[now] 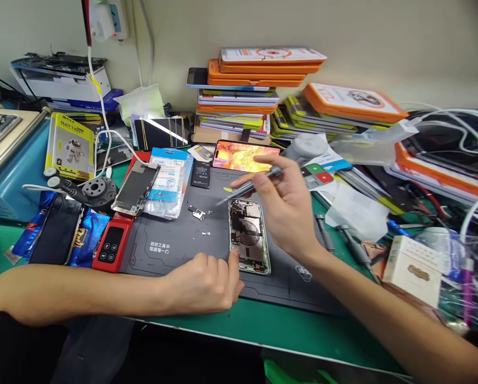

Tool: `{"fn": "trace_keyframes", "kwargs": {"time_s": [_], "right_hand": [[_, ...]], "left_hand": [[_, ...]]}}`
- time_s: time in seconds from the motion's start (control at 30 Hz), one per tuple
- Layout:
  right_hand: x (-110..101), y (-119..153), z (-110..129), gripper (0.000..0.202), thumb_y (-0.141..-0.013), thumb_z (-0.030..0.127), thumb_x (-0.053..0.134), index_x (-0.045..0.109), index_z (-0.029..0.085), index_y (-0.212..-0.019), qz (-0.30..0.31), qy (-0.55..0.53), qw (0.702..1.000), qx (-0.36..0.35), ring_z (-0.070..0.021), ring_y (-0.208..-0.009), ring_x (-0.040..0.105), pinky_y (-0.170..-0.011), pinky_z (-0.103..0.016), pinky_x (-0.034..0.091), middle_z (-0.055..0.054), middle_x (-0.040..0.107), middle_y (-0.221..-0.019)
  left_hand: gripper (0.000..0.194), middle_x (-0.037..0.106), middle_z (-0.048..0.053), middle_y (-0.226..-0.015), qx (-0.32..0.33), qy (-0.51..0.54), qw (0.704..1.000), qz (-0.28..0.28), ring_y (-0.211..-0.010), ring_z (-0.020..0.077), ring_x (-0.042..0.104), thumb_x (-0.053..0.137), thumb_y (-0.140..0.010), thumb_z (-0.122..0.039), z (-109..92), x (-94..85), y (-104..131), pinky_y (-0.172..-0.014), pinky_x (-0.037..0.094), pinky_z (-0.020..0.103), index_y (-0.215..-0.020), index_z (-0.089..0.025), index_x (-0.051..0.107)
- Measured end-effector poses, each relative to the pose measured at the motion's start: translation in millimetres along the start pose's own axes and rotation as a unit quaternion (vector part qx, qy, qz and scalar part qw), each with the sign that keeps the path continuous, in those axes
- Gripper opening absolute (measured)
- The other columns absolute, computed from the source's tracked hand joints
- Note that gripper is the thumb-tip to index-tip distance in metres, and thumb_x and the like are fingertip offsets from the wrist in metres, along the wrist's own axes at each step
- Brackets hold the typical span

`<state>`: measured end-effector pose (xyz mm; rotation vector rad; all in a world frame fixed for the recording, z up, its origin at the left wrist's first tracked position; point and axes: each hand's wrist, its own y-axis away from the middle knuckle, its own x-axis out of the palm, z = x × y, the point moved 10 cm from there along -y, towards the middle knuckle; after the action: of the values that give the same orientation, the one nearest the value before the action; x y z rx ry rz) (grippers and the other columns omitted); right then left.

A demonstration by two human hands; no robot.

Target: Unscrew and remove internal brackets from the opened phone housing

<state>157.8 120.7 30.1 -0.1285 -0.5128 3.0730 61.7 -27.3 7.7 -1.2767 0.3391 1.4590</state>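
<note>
An opened phone body (249, 234) with bare inner parts lies on the dark grey work mat (175, 266). My left hand (210, 280) rests at its lower left, fingers curled and the index finger touching the left edge. Above the phone's upper right, my right hand (284, 205) grips a thin grey screwdriver (244, 189), whose tip points down and left, past the phone's upper left corner. Small metal parts (199, 213) and a tiny bracket (205, 233) lie on the mat left of the phone. A black battery (201, 174) sits farther back.
A lit phone (242, 154) lies behind the mat. At left are a loose screen (137, 186), a red device (113, 242) and a round grey holder (98, 191). Stacked orange boxes (258, 72) stand at the back. More screwdrivers (354, 245) and a white box (412, 272) lie right.
</note>
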Motion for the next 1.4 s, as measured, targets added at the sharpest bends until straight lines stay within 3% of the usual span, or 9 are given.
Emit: {"fn": "trace_keyframes", "kwargs": {"time_s": [0.13,0.23,0.3,0.4,0.57,0.7,0.9,1.07,1.4], "right_hand": [[-7,-8,4,0.018,-0.099,0.029,0.055,0.056,0.033,-0.117,-0.020,-0.068,0.996,0.047,-0.0170,-0.060,0.064,-0.052,-0.031,0.054,0.004,0.054,-0.068],[12,-5,-7,0.020,-0.096,0.027,0.056,0.057,0.029,-0.115,0.093,-0.040,0.984,0.147,-0.0088,-0.037,0.045,-0.031,-0.023,0.028,0.006,0.053,-0.066],[26,4,-13,0.020,-0.095,0.028,0.057,0.058,0.025,-0.115,0.175,0.025,0.969,0.174,-0.0062,-0.035,0.045,-0.032,-0.022,0.032,0.002,0.067,-0.077],[37,17,-21,0.015,-0.097,0.028,0.054,0.058,0.024,-0.111,0.230,0.120,0.950,0.172,-0.0055,-0.041,0.052,-0.041,-0.023,0.043,-0.004,0.077,-0.101],[43,22,-23,0.016,-0.099,0.028,0.049,0.057,0.027,-0.113,0.232,0.173,0.944,0.156,-0.0068,-0.044,0.053,-0.045,-0.023,0.044,-0.001,0.078,-0.102],[47,24,-28,0.020,-0.098,0.028,0.051,0.058,0.026,-0.116,0.243,0.154,0.939,0.186,-0.0147,-0.056,0.067,-0.050,-0.025,0.047,0.000,0.075,-0.081],[55,28,-29,0.017,-0.098,0.028,0.053,0.057,0.026,-0.115,0.273,0.058,0.930,0.238,-0.0290,-0.105,0.075,-0.052,-0.023,0.046,0.004,0.050,-0.043],[31,10,-27,0.015,-0.097,0.029,0.056,0.057,0.024,-0.111,0.188,0.098,0.956,0.204,-0.0184,-0.069,0.073,-0.044,-0.022,0.035,-0.002,0.070,-0.074],[30,23,-28,0.016,-0.100,0.032,0.052,0.057,0.026,-0.114,0.235,0.220,0.936,0.141,-0.0076,-0.044,0.049,-0.047,-0.024,0.039,-0.003,0.080,-0.104]], "left_hand": [[0.048,0.050,-0.001,-0.060,-0.001,0.004,1.000,-0.002,-0.045,0.0117,0.046,0.047,-0.103,-0.033,0,0.4,0,-0.042,0.030,0.027,-0.120,0.006,0.069],[0.049,0.050,-0.001,-0.060,0.000,0.005,1.000,0.001,-0.045,0.0115,0.046,0.046,-0.103,-0.032,0,1.2,0,-0.042,0.029,0.026,-0.121,0.007,0.069],[0.049,0.050,-0.001,-0.060,0.001,0.004,1.000,0.005,-0.045,0.0114,0.047,0.046,-0.103,-0.032,-1,1.7,0,-0.042,0.030,0.026,-0.122,0.007,0.068],[0.048,0.050,-0.001,-0.060,0.002,0.004,1.000,0.004,-0.045,0.0114,0.047,0.047,-0.103,-0.032,-1,1.1,-1,-0.042,0.030,0.025,-0.121,0.007,0.069],[0.047,0.049,-0.001,-0.059,0.004,0.007,1.000,0.002,-0.045,0.0113,0.047,0.047,-0.104,-0.032,0,0.1,-1,-0.042,0.031,0.025,-0.120,0.005,0.070],[0.048,0.049,-0.001,-0.060,0.006,0.004,1.000,0.001,-0.046,0.0110,0.047,0.047,-0.104,-0.032,-1,1.0,0,-0.042,0.032,0.025,-0.121,0.006,0.070],[0.048,0.048,-0.002,-0.060,0.010,0.002,1.000,-0.001,-0.046,0.0105,0.046,0.047,-0.105,-0.033,-1,1.6,0,-0.042,0.031,0.025,-0.120,0.005,0.071],[0.048,0.049,-0.001,-0.060,0.012,0.001,1.000,-0.001,-0.047,0.0100,0.045,0.047,-0.105,-0.032,-2,0.7,0,-0.043,0.031,0.024,-0.122,0.007,0.069],[0.050,0.050,0.000,-0.061,0.015,0.004,1.000,0.006,-0.048,0.0106,0.046,0.046,-0.105,-0.032,-3,2.3,1,-0.043,0.032,0.024,-0.123,0.009,0.068]]}}
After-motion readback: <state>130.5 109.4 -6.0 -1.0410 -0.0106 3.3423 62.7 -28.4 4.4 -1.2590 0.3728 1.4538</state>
